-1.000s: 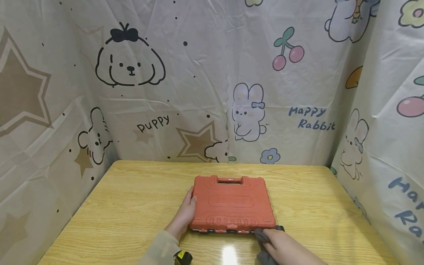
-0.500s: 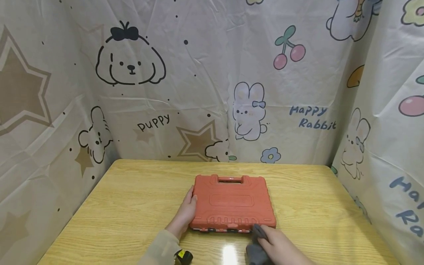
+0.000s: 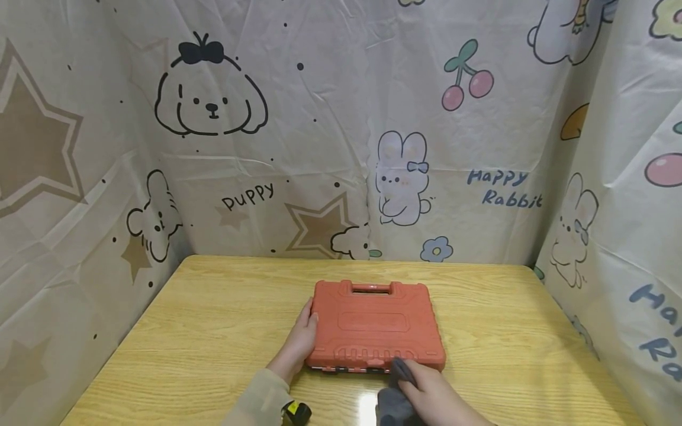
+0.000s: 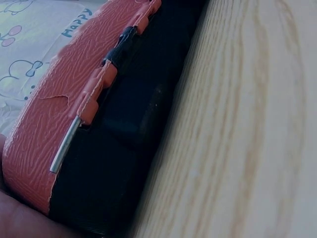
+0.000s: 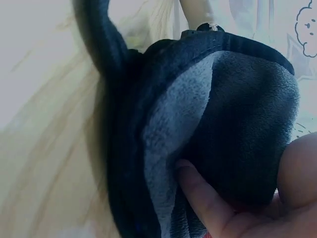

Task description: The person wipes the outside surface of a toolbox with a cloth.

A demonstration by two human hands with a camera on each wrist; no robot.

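Note:
A red plastic tool case point(image 3: 375, 322) lies closed on the table, its handle slot at the far side. Its near side, in the left wrist view, shows a black lower half point(image 4: 124, 129) and a hinge with a metal pin point(image 4: 65, 146). My left hand point(image 3: 298, 344) holds the case by its left end. In my right hand point(image 3: 434, 390) is a grey cloth point(image 3: 396, 402), gripped at the case's front edge, right of the middle. The right wrist view shows the fuzzy cloth point(image 5: 242, 114) with its dark border, folded around the fingers, partly hiding them.
The wooden table point(image 3: 224, 319) extends around the case on all sides. Patterned fabric point(image 3: 298, 148) hangs at the back, left and right of it. A black and yellow device point(image 3: 296, 412) sits at my left wrist.
My right hand has slid left with the cloth along the case's front edge, from the right corner toward the middle. The left hand and the case have stayed in place.

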